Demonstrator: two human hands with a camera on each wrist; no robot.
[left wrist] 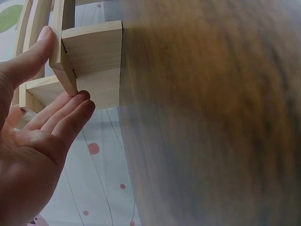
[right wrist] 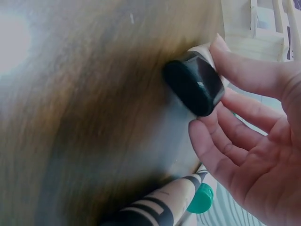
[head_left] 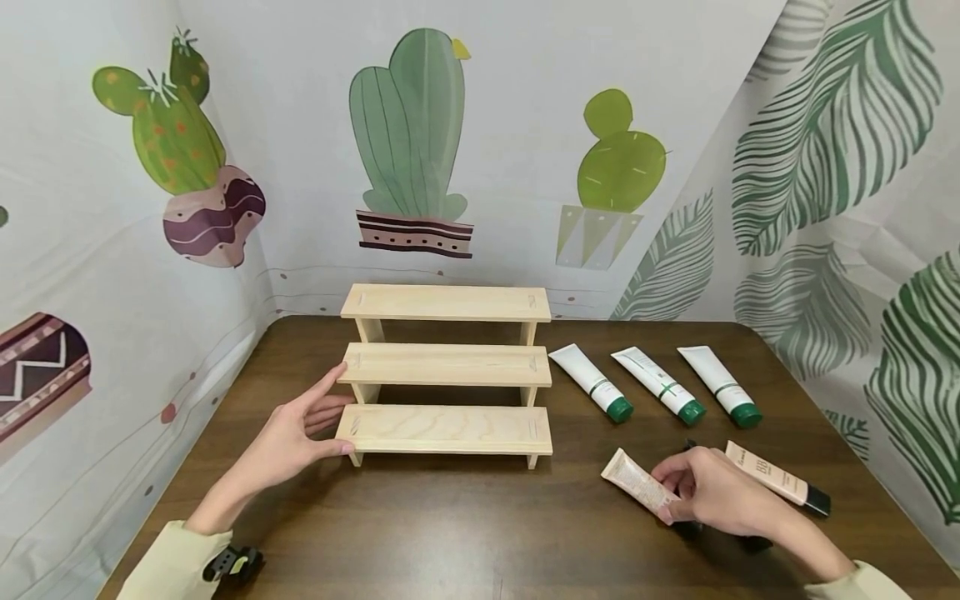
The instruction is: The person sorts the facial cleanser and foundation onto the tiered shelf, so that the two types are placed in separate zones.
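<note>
A three-tier wooden stand [head_left: 450, 429] stands at the middle of the table. My left hand [head_left: 288, 437] touches its left end, thumb at the front corner of the lowest board and index fingertip by the middle board. In the left wrist view, straight fingers [left wrist: 70, 113] rest against the board's end. My right hand [head_left: 723, 492] pinches a small beige tube [head_left: 636, 483] between thumb and fingers, right of the stand. The black cap [right wrist: 195, 84] of that tube points back toward the wrist. A BB cream tube [head_left: 772, 473] with a black cap lies just beyond the right hand.
Behind the right hand, three white tubes with green caps lie in a row: one [head_left: 591, 382] near the stand, one [head_left: 658, 385] in the middle, one [head_left: 720, 387] at right. Black parts [head_left: 753, 543] show from under the right hand. A printed cloth [head_left: 510, 167] hangs behind the table.
</note>
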